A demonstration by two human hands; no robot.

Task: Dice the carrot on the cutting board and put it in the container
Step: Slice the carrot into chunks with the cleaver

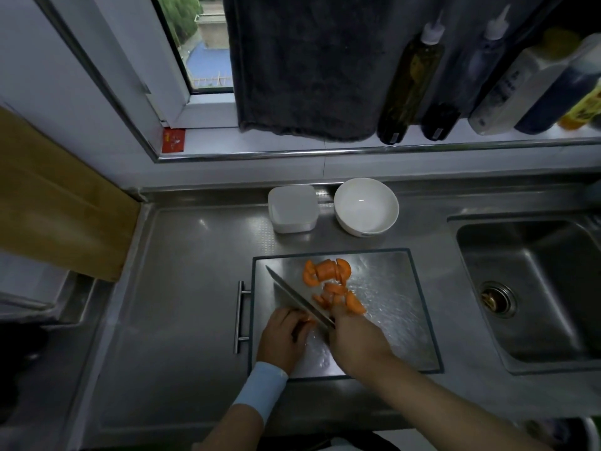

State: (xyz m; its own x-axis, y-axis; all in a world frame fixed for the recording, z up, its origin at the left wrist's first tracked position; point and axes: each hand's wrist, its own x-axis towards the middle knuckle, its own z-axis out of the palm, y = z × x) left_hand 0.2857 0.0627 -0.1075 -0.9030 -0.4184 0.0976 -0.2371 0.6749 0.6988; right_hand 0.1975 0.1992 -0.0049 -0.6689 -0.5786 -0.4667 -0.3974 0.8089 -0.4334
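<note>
Your right hand (354, 340) is gripping the knife (294, 296), blade angling across the board (390, 320). Your left hand (282, 336) fingers (294, 319) are curling round a carrot piece (308, 320) at the board's 7 o'clock; slices (328, 271) sitting mid-board, container (292, 208) beyond at 12.

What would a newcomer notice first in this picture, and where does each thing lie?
Bright orange carrot pieces on the cutting board, centre frame, catch the eye first. Next the knife in the right hand, slanting across the board beside the left hand. Behind stand a white container and bowl.

Orange carrot pieces (328, 281) — silver cutting board (390, 288) — white bowl (366, 206), pale-blue wristband (263, 387).
</note>
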